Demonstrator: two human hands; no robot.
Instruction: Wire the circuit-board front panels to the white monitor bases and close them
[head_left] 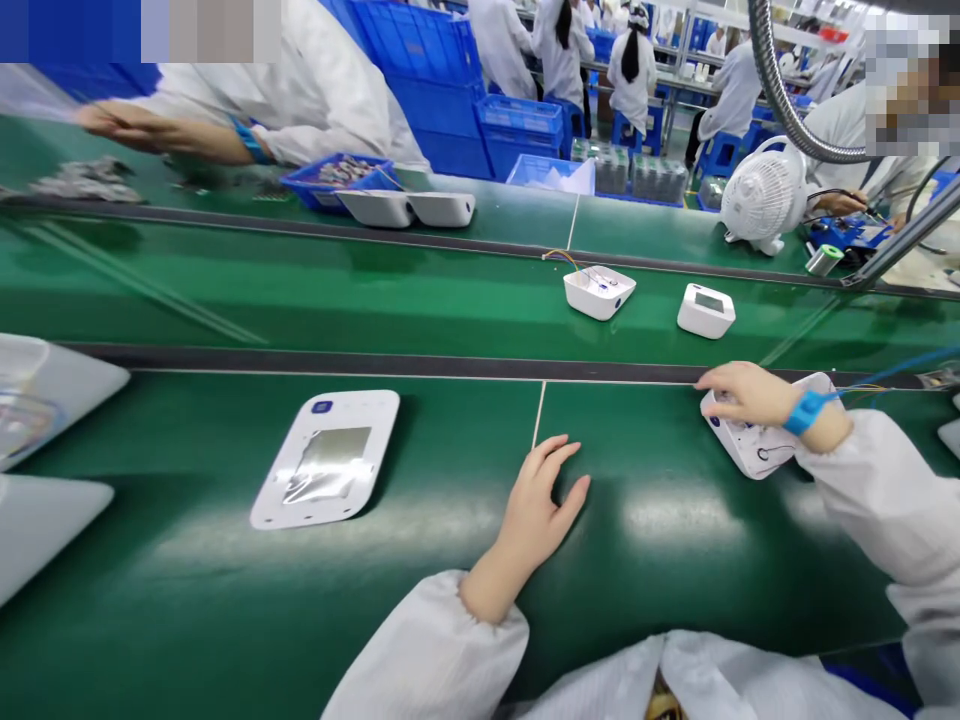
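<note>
My left hand (536, 500) rests on or just above the green work surface (450, 600), fingers spread, holding nothing. At the right, my right hand (750, 393), with a blue band at the wrist, is over a white housing (761, 445) that lies open with wires and small parts inside. Its fingers reach across the housing's far left edge; whether they grip it is unclear. Left of my left hand lies a white front panel (326, 460) with a film-covered grey window and a blue button mark.
White shells (45, 530) stand at the left edge. Beyond a dark rail, the green belt carries an open white housing (598, 292) and a closed white device (706, 311). Farther back are a blue parts tray (337, 180), a white fan (765, 195) and a co-worker's hands (172, 135).
</note>
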